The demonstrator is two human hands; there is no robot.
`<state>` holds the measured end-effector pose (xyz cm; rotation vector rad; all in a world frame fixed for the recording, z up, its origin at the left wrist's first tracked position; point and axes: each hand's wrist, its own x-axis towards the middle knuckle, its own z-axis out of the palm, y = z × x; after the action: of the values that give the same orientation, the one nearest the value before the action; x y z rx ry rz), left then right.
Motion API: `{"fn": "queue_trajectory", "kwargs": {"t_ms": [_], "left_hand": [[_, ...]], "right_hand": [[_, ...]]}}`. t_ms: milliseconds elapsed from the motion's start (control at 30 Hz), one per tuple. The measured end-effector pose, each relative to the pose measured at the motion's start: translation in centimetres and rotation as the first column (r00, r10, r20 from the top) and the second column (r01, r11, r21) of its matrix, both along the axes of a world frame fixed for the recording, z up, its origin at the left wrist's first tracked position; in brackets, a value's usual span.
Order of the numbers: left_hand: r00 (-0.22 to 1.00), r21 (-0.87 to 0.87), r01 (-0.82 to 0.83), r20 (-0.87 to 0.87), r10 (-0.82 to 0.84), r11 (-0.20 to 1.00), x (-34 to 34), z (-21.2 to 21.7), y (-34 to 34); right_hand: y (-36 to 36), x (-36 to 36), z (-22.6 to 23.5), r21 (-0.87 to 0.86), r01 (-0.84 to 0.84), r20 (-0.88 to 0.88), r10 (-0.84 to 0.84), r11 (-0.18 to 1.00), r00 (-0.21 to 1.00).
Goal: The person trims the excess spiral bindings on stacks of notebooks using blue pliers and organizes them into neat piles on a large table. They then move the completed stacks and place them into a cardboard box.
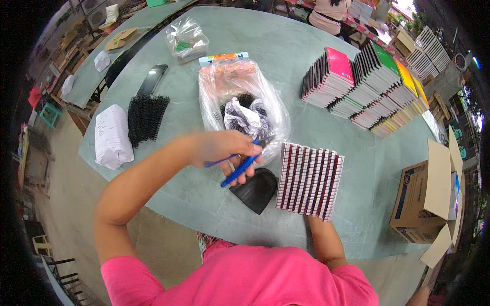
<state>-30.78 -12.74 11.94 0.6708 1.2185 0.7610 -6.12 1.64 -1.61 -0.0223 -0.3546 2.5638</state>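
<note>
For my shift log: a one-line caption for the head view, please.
Left hand holds blue pliers beside a fanned row of notebooks on a grey-green table.

Soft even daylight, faint shadows, strong fisheye bending and black vignette at the rim.

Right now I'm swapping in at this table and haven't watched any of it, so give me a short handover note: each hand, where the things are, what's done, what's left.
Left hand: raised over the table, grip closed on blue-handled pliers.
Right hand: hidden under the fanned stack of unbound booklets at the table's near edge; only the forearm shows.
Things: black pad beside that stack; open plastic bag of black coils just behind; loose coils and a white wrapped bundle at left.
Done: rows of bound notebooks stacked at far right.
Left: the near stack shows no coils yet.
</note>
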Motion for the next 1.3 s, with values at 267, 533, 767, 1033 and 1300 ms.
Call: {"fn": "queue_trajectory", "kwargs": {"t_ms": [267, 533, 767, 1033, 1300], "left_hand": [[0.986, -0.064, 0.136, 0.103, -0.129, 0.989, 2.2, -1.3, 2.1], [0.074, 0.221, 0.497, -0.974, 0.212, 0.839, 3.3, -1.7, 2.7], [0.9, 0.242, 0.097, -0.436, 0.019, 0.966, 3.7, -1.3, 1.0], [0.015, 0.86, -0.166, -0.487, 0.873, 0.483, 3.5, -9.7, -6.2], [0.03, 0.799, -0.336, -0.52, 0.853, 0.499, 4.8, -14.5, -9.4]], "right_hand": [[-0.5, 1.1, -1.2, -0.018, 0.032, -0.03, -0.033, 0.999, 0.999], [0.6, -0.1, -1.6, -0.031, 0.026, -0.05, -0.028, 0.999, 0.998], [0.5, -0.2, -2.3, -0.018, -0.036, -0.05, 0.035, 0.999, 0.998], [0.9, -0.2, -3.7, 0.013, -0.097, -0.031, 0.098, 0.995, 0.995], [0.8, -1.1, -3.8, 0.028, -0.146, -0.042, 0.147, 0.989, 0.988]]}}
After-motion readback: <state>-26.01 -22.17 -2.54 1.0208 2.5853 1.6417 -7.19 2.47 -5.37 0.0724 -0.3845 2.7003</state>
